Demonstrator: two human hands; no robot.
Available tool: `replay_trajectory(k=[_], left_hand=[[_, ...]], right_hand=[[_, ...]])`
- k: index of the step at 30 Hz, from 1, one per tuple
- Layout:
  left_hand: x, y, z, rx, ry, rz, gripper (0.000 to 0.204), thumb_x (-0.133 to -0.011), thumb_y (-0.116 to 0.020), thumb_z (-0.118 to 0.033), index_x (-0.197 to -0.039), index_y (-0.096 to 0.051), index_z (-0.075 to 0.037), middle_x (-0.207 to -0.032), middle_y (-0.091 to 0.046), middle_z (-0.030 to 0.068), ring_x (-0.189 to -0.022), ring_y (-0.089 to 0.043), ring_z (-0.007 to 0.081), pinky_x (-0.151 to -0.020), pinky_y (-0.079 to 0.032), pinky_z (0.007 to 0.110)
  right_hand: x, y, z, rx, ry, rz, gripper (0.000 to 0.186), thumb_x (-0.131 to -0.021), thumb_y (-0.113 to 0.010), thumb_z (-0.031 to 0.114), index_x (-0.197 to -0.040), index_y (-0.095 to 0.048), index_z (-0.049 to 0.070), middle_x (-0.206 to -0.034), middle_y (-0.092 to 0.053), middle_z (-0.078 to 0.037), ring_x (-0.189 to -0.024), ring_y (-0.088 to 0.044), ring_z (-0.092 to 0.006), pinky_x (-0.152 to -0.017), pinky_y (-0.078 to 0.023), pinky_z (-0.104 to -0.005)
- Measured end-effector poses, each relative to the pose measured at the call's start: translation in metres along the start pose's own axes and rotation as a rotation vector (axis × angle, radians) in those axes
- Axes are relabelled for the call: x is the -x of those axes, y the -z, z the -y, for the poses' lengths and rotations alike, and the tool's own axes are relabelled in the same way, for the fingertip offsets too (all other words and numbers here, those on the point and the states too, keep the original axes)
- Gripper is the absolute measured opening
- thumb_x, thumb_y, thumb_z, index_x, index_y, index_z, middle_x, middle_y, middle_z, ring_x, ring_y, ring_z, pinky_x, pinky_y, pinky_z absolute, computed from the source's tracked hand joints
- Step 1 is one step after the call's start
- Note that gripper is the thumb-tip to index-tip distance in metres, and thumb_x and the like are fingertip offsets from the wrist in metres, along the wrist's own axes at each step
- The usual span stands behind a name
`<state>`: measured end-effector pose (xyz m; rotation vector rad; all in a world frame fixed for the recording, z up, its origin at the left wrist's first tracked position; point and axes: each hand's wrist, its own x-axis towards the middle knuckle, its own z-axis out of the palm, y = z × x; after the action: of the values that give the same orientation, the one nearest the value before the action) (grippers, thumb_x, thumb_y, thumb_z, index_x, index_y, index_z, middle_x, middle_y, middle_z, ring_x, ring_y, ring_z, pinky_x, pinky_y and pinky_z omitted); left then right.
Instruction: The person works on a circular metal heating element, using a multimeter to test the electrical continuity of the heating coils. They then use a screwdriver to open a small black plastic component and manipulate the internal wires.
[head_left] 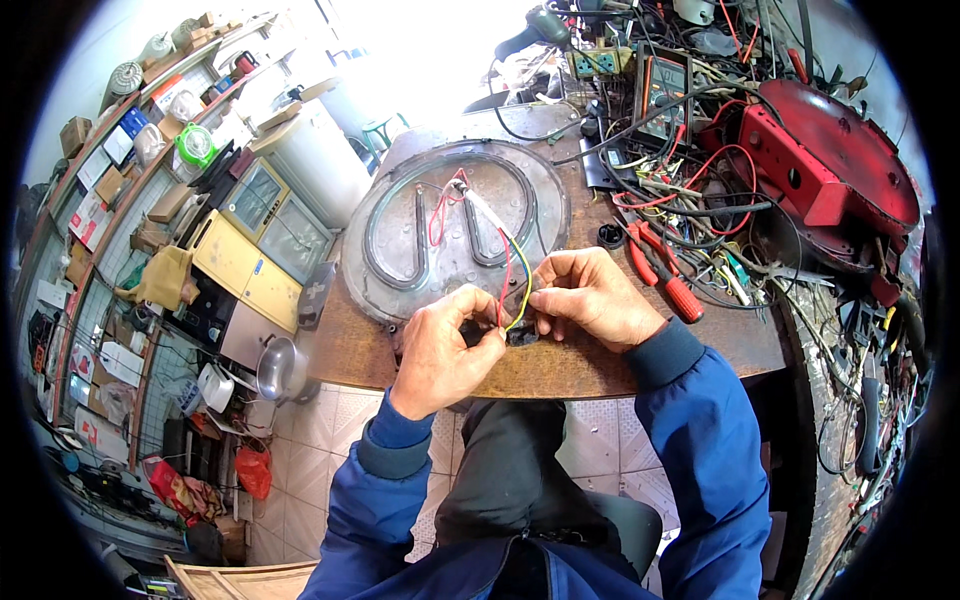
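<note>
A round grey metal plate (460,280) with a looped heating element (374,230) lies on the wooden workbench in front of me. From its middle a white sleeve (487,210) runs toward me and ends in a red wire (508,262) and a yellow-green wire (525,285). My left hand (445,345) pinches the lower ends of these wires between thumb and fingers. Close beside it, my right hand (592,300) is closed in a pinch right by the yellow-green wire; whatever lies between its fingertips is too small to make out.
Right of the plate lie red-handled pliers (643,262) and a red screwdriver (683,300). Behind them are tangled cables and a multimeter (664,90). A large red metal housing (800,160) stands far right. Loaded shelves (110,225) and a steel pot (282,368) are at left.
</note>
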<state>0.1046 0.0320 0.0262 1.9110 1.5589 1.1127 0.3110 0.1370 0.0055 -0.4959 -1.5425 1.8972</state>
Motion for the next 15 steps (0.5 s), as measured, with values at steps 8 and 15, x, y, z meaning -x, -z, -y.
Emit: replay_trajectory(k=[8,15], left_hand=[[-0.004,-0.005,-0.005,0.05,-0.046,-0.011,0.016,-0.09,-0.078,-0.002,-0.104,-0.072,0.001,-0.089,-0.072,0.0031,-0.084,-0.065,0.0082,-0.08,-0.054,0.028],[-0.003,-0.001,-0.006,0.135,0.049,-0.03,0.012,-0.092,-0.073,-0.001,-0.102,-0.07,0.003,-0.09,-0.072,0.0041,-0.084,-0.066,0.0084,-0.078,-0.055,0.027]], right_hand=[[-0.002,-0.006,-0.002,-0.013,0.034,0.036,0.004,-0.093,-0.07,0.004,-0.095,-0.068,0.001,-0.075,-0.068,-0.003,-0.062,-0.065,-0.0088,-0.052,-0.051,-0.0237],[-0.001,-0.007,-0.001,-0.053,-0.043,-0.022,0.006,-0.097,-0.066,0.007,-0.097,-0.067,0.001,-0.076,-0.068,-0.004,-0.062,-0.066,-0.0108,-0.053,-0.052,-0.0248]])
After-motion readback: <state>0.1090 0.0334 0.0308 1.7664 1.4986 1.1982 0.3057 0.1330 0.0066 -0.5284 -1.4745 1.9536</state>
